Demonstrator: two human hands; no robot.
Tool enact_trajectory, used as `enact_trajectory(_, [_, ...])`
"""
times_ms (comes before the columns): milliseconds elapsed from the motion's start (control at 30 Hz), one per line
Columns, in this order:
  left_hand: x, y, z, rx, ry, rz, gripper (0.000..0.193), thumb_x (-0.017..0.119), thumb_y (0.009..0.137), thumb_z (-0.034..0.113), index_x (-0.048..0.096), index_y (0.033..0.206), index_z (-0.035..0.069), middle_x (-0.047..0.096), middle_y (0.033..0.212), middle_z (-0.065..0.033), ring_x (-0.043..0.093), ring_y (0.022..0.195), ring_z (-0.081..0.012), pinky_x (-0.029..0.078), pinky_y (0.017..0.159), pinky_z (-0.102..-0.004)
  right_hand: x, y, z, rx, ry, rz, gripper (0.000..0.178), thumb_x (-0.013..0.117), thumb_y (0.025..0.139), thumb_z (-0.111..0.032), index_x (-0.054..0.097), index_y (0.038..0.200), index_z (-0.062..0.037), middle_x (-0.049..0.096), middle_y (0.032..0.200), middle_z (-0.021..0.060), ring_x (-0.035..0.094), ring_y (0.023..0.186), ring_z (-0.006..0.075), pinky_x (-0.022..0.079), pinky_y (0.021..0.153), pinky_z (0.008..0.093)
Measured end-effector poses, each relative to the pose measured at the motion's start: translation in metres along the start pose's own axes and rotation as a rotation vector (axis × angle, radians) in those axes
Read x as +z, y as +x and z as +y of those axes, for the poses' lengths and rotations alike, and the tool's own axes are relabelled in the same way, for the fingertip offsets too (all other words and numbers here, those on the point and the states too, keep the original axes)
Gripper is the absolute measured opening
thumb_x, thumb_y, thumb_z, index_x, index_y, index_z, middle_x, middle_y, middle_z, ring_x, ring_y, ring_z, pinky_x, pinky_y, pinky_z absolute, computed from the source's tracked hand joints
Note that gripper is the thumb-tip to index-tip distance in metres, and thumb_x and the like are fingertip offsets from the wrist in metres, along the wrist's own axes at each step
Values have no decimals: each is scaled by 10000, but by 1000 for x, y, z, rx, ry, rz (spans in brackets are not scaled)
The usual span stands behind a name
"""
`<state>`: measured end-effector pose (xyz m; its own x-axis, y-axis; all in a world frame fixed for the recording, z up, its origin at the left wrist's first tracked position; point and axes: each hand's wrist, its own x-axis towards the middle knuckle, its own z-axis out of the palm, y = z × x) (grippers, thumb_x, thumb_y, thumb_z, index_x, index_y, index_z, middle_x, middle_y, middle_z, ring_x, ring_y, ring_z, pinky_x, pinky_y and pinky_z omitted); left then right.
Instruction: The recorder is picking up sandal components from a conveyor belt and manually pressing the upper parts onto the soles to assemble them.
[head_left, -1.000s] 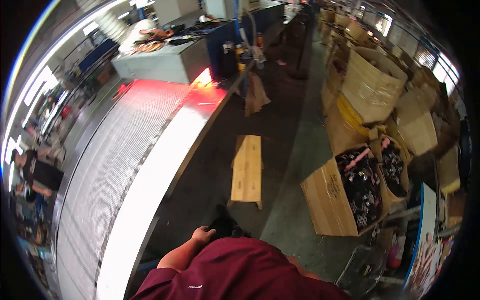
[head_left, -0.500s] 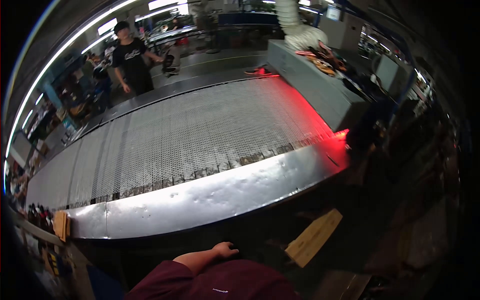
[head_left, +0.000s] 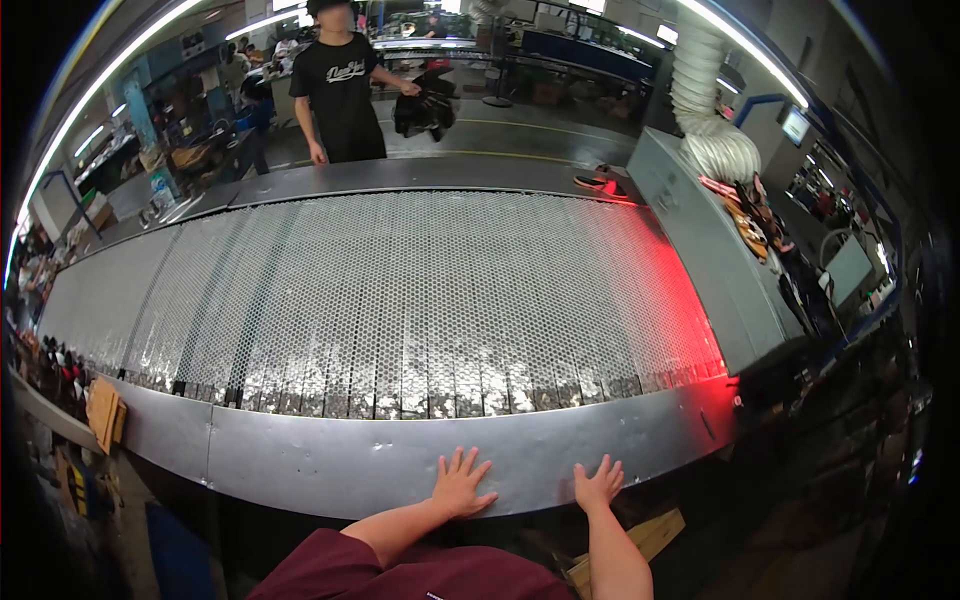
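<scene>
My left hand (head_left: 462,486) rests with fingers spread on the smooth metal side ledge (head_left: 320,455) in front of me. To its right, my right hand (head_left: 599,485) is over the same ledge, its fingers also apart; whether the palm presses on it is hard to tell. Neither hand holds anything. Just beyond the ledge stretches a wide conveyor belt of silvery perforated metal (head_left: 430,290). Red light glows across its right end, beside a grey-green machine housing (head_left: 700,270).
Across the belt stands a person in black (head_left: 345,95), a dark bundle (head_left: 427,108) in one hand. Dark shoe parts (head_left: 600,185) lie at the far right edge. More pieces (head_left: 745,225) top the housing, under a ribbed duct (head_left: 698,85). A wooden board (head_left: 650,535) is below my right arm.
My left hand has moved forward onto the ledge and opened. My right hand has come into view beside it. The view has turned, and the person across now shows a dark bundle more clearly.
</scene>
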<state>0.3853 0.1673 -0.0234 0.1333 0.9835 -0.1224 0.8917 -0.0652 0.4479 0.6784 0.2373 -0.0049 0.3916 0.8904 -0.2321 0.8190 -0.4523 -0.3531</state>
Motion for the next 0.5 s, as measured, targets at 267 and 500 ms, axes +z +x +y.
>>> enact_trajectory(267, [2, 9, -5, 43, 115, -94, 730, 446, 858, 644, 365, 1450, 224, 189, 1563, -130, 111, 1442, -374, 112, 1095, -648, 15, 7, -31, 71, -233, -290, 1036, 535, 800, -675, 29, 1531, -144, -120, 1566, 215, -116, 1441, 400, -49, 1157, 498])
enact_trajectory(500, [-7, 16, 3, 20, 117, -164, 731, 436, 868, 634, 340, 1462, 219, 172, 1570, -126, 91, 1448, -367, 102, 1101, -636, 14, 13, -32, 62, -270, -280, 1022, 528, 806, -672, 51, 1529, -128, -102, 1565, 223, -105, 1440, 408, -35, 1155, 507])
